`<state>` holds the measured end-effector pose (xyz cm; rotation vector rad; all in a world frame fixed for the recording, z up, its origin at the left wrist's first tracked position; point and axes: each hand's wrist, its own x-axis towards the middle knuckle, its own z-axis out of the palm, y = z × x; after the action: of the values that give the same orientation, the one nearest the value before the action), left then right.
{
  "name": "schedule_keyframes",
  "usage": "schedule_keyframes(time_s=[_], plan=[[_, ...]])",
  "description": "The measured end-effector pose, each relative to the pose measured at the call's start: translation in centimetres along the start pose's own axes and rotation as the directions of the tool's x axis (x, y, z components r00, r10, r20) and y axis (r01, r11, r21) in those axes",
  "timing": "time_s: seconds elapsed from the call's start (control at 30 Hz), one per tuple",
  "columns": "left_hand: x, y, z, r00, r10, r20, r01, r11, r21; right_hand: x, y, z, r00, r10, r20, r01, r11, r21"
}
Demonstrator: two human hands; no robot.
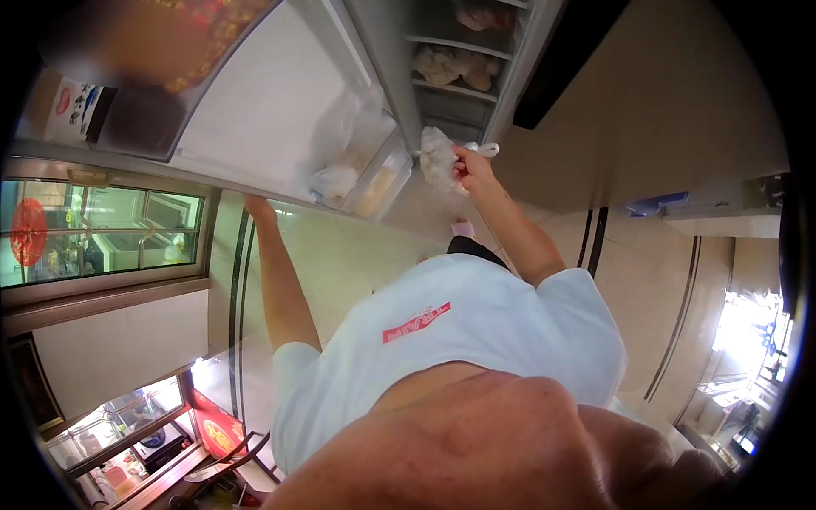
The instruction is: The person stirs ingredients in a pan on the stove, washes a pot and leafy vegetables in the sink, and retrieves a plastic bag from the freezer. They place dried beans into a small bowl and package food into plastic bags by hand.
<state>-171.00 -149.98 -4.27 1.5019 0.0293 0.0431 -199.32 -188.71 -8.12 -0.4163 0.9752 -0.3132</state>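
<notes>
My right hand [473,169] is closed on a white, bunched-up plastic bag [439,160] in front of the refrigerator's lower compartment. What the bag holds cannot be made out. Above it, bagged items [457,66] sit on the shelves of the open refrigerator [452,106]. To the left stands the open refrigerator door [263,102], with clear bins [382,180] along its edge. My left hand [255,204] is at the lower edge of that door, its fingers hidden behind it.
A tiled floor [365,246] with dark stripes runs beneath me. Windows [144,225] are on the left, with a red decoration. At lower left is a cluttered surface with dark-framed items [225,463]. A blue object [659,204] lies on a pale ledge at right.
</notes>
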Motion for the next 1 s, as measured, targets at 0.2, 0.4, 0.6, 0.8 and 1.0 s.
schedule_keyframes(time_s=[0.2, 0.4, 0.6, 0.8, 1.0], plan=[[3.1, -1.7, -0.8, 0.992, -0.041, -0.12, 0.019, 0.984, -0.174, 4.1, -6.0, 7.5, 0.987, -0.14, 0.081, 0.142, 0.99, -0.024], [1.6, 0.3, 0.6, 0.995, -0.051, -0.082, 0.037, 0.986, -0.16, 9.3, -16.0, 18.7, 0.933, -0.328, 0.146, 0.294, 0.931, 0.216], [-0.2, 0.2, 1.4, 0.949, -0.164, -0.271, 0.099, 0.966, -0.238, 13.2, -16.5, 23.5, 0.786, -0.429, 0.445, 0.404, 0.902, 0.155], [-1.9, -0.2, 1.8, 0.937, -0.176, -0.302, 0.189, 0.982, 0.014, 11.9, -11.3, 21.0, 0.832, -0.214, 0.512, 0.47, 0.762, -0.445], [-7.6, -2.9, 1.8, 0.837, -0.415, -0.356, 0.449, 0.893, 0.015, 5.8, -3.9, 13.8, 0.772, -0.021, 0.635, 0.536, 0.56, -0.632]])
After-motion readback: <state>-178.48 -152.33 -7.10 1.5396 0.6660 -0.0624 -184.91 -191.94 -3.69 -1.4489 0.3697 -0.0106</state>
